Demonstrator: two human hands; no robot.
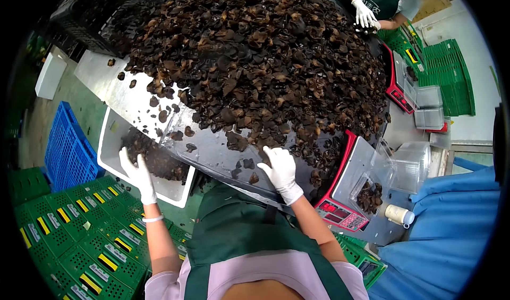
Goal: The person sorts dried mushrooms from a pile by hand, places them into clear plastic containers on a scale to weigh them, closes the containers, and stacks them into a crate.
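Left hand (138,173): your fingers spread, over white bin (110,140)
Right hand (280,173): your thumb and fingers apart, near side
Dark fungus (260,66): heaped far on desk (215,145); probably light, soft, slippery; pinch thick middle

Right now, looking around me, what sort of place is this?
Probably a produce packing room: a heap of what looks like dark fungus spreads over the table, a red-edged digital scale bears a clear tub of it, and green crates stand stacked nearby.
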